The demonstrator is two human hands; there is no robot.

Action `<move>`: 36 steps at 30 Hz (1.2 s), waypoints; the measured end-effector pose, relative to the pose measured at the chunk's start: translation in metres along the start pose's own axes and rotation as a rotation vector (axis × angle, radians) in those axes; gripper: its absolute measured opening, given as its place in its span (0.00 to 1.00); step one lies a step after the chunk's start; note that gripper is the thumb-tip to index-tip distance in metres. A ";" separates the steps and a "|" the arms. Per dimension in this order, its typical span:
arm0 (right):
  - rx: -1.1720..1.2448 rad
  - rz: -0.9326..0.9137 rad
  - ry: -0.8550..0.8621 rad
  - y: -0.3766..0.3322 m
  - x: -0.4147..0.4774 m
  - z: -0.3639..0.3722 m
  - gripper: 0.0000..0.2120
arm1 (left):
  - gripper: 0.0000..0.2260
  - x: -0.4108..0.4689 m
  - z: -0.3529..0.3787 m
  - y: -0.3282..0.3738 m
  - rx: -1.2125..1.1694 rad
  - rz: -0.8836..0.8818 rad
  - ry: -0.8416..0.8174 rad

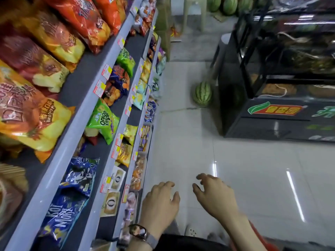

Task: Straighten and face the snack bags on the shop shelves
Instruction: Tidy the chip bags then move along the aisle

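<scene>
My wristwatch [139, 231] sits closest, on the left hand [159, 201]. That hand hangs beside the right hand [215, 194], over the floor just right of the shelves [76, 122]. Both hands' fingers [166, 184] are loosely curled and hold nothing. I judge I'm between bags, picking the next. On the shelves, a green onion-ring bag [103, 120] lies tilted and the blue bags [79, 173] slump. Next I'd reach into the shelves and stand one label-out.

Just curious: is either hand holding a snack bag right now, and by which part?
Nothing is held; the left hand and right hand hover empty, fingers loosely curled.
</scene>
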State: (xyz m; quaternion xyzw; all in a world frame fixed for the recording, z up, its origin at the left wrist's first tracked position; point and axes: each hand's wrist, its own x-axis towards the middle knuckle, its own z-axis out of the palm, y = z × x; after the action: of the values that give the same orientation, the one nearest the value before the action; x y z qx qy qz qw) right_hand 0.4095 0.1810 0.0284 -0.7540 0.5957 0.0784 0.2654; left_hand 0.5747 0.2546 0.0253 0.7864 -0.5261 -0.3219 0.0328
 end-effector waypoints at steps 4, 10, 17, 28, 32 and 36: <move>-0.041 0.000 -0.033 -0.015 0.071 -0.023 0.21 | 0.19 0.066 -0.022 0.000 0.011 -0.011 -0.032; -0.076 0.067 -0.035 -0.039 0.159 -0.068 0.21 | 0.20 0.171 -0.085 0.012 0.033 0.044 -0.111; -0.062 0.123 -0.055 -0.056 0.240 -0.109 0.22 | 0.21 0.290 -0.148 0.040 0.039 0.117 -0.082; -0.016 0.074 -0.067 -0.036 0.395 -0.191 0.21 | 0.19 0.443 -0.196 0.113 0.091 0.058 -0.088; -0.063 -0.011 -0.090 -0.027 0.461 -0.239 0.23 | 0.20 0.480 -0.219 0.147 0.081 -0.012 -0.062; -0.117 -0.120 -0.079 -0.030 0.519 -0.272 0.22 | 0.20 0.506 -0.236 0.164 0.037 -0.088 -0.019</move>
State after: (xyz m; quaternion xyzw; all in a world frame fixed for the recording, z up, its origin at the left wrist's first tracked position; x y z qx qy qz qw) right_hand 0.5276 -0.3932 0.0422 -0.7988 0.5331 0.1269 0.2484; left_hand 0.6907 -0.3154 0.0374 0.8062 -0.4972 -0.3207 -0.0008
